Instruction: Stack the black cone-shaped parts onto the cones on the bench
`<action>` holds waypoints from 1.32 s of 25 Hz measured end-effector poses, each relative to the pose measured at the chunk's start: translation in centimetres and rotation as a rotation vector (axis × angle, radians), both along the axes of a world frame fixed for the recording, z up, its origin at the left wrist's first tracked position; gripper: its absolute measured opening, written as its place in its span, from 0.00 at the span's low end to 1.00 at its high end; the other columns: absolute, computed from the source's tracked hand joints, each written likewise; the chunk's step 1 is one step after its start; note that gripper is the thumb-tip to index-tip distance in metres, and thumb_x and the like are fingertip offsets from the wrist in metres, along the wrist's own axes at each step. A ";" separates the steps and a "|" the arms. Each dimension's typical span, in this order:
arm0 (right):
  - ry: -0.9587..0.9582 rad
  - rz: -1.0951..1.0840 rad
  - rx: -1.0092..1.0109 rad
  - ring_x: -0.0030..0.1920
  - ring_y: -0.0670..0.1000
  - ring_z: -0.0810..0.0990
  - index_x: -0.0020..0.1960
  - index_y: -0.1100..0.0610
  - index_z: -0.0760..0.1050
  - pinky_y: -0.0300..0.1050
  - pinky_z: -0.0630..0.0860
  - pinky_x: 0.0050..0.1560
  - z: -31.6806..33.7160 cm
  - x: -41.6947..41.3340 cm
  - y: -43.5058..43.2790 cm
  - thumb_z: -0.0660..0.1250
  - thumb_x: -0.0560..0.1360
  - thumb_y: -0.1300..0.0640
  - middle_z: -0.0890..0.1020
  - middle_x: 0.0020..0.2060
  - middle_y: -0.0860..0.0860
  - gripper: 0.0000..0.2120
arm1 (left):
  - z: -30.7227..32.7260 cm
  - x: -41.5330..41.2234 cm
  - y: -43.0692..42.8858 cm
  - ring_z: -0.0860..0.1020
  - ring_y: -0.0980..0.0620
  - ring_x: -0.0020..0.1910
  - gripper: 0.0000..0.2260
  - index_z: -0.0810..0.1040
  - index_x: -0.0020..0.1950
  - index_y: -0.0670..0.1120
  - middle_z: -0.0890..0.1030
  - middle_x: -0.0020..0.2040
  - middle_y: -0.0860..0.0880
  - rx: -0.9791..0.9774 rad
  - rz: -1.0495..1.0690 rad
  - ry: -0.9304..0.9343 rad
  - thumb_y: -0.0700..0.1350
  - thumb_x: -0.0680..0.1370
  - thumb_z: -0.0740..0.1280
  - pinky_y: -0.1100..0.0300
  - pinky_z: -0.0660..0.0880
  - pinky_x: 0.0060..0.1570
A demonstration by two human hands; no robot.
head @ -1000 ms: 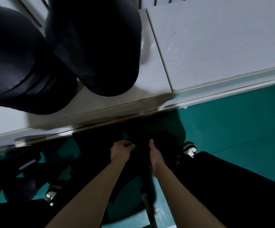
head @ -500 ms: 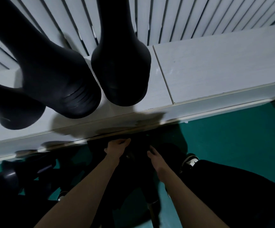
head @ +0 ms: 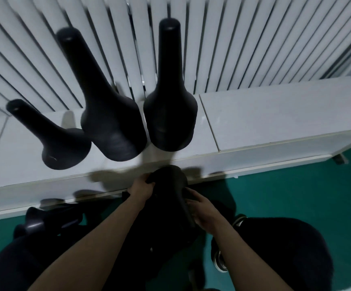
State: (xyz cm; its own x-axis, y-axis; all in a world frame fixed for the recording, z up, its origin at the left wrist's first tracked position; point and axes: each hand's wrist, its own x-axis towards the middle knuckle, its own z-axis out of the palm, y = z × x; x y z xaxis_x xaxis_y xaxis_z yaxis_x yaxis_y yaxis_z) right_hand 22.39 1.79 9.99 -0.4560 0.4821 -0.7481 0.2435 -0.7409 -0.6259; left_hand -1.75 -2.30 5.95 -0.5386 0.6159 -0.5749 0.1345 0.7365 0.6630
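Held the black cone-shaped part (head: 170,183) in both hands, low before the front edge of the desk (head: 275,127), not yet over the three cones (head: 170,106) standing there. Clenched the left hand (head: 141,191) on its far end, fingers (head: 149,180) curled in; wrapped the right hand (head: 207,216) round its near side. Judged hollow, stiff, fairly light, matte rather than slippery; best gripped at the wide skirt, keeping the opening free.

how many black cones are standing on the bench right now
3 on the white bench: left cone, middle cone, right cone. Each may be a stack hiding more inside.
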 end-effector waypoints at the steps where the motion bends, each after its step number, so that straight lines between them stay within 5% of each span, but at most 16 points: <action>1: 0.029 -0.006 0.014 0.51 0.56 0.84 0.75 0.56 0.69 0.46 0.82 0.43 0.6 -0.3 0.2 0.59 0.80 0.77 0.81 0.60 0.61 0.29 | 3.2 0.6 -0.2 0.79 0.41 0.57 0.29 0.76 0.67 0.54 0.82 0.58 0.45 0.014 -0.021 0.029 0.51 0.65 0.63 0.41 0.71 0.64; 4: 0.094 -0.003 0.086 0.52 0.54 0.85 0.76 0.63 0.69 0.42 0.82 0.45 3.1 -0.9 0.4 0.61 0.77 0.80 0.79 0.63 0.62 0.30 | 8.9 1.0 -0.9 0.75 0.41 0.65 0.28 0.69 0.73 0.46 0.77 0.66 0.41 0.078 -0.097 0.092 0.44 0.73 0.66 0.47 0.69 0.66; 7: 0.149 -0.006 0.156 0.44 0.52 0.87 0.74 0.67 0.71 0.40 0.82 0.43 6.1 -1.1 0.9 0.62 0.75 0.83 0.76 0.61 0.62 0.29 | 10.9 0.1 -1.3 0.74 0.43 0.66 0.33 0.64 0.76 0.47 0.74 0.69 0.44 0.089 -0.123 0.108 0.42 0.71 0.65 0.47 0.69 0.68; 11: 0.122 0.032 0.245 0.59 0.56 0.84 0.70 0.57 0.77 0.44 0.84 0.52 10.6 -1.1 1.3 0.67 0.77 0.75 0.79 0.65 0.55 0.25 | 12.3 -0.5 -1.5 0.73 0.43 0.68 0.38 0.62 0.78 0.51 0.74 0.70 0.46 0.138 -0.155 0.133 0.46 0.67 0.64 0.47 0.67 0.70; 16: 0.106 0.061 0.391 0.56 0.43 0.83 0.64 0.45 0.78 0.40 0.81 0.51 15.5 -1.7 1.4 0.71 0.78 0.66 0.85 0.58 0.42 0.21 | 19.0 0.7 -2.3 0.74 0.48 0.66 0.32 0.65 0.76 0.50 0.76 0.66 0.48 0.201 -0.286 0.171 0.44 0.74 0.72 0.58 0.69 0.66; 18: 0.144 0.030 0.451 0.56 0.39 0.82 0.66 0.41 0.76 0.35 0.79 0.49 17.2 -2.4 1.1 0.74 0.77 0.62 0.85 0.53 0.33 0.23 | 20.4 0.5 -2.4 0.76 0.49 0.63 0.35 0.68 0.75 0.52 0.78 0.65 0.48 0.231 -0.307 0.168 0.51 0.69 0.76 0.57 0.72 0.65; 20: 0.174 0.003 0.509 0.58 0.41 0.81 0.66 0.41 0.76 0.33 0.78 0.49 18.9 -3.4 0.8 0.75 0.76 0.61 0.86 0.53 0.36 0.24 | 21.8 0.0 -2.7 0.77 0.49 0.62 0.39 0.70 0.73 0.53 0.79 0.62 0.48 0.268 -0.306 0.179 0.58 0.63 0.77 0.54 0.73 0.65; 25: 0.098 0.070 0.761 0.62 0.49 0.80 0.67 0.45 0.76 0.47 0.77 0.66 22.6 -6.5 0.5 0.79 0.73 0.58 0.83 0.59 0.45 0.25 | 26.2 -0.2 -3.5 0.77 0.52 0.60 0.34 0.72 0.69 0.48 0.79 0.58 0.51 0.412 -0.261 0.124 0.43 0.66 0.81 0.60 0.72 0.60; 30: 0.144 0.145 0.993 0.63 0.48 0.80 0.69 0.53 0.75 0.51 0.76 0.69 26.1 -8.9 0.1 0.77 0.74 0.57 0.82 0.61 0.48 0.25 | 30.4 -2.0 -4.7 0.78 0.57 0.59 0.33 0.74 0.65 0.54 0.81 0.57 0.54 0.567 -0.239 0.155 0.40 0.64 0.81 0.55 0.74 0.64; 33: 0.156 0.175 1.073 0.60 0.46 0.82 0.67 0.52 0.77 0.52 0.77 0.67 27.4 -11.2 -0.3 0.77 0.70 0.46 0.84 0.58 0.47 0.28 | 32.2 -3.5 -6.3 0.78 0.59 0.59 0.32 0.76 0.65 0.56 0.82 0.57 0.56 0.614 -0.234 0.179 0.44 0.63 0.80 0.53 0.75 0.64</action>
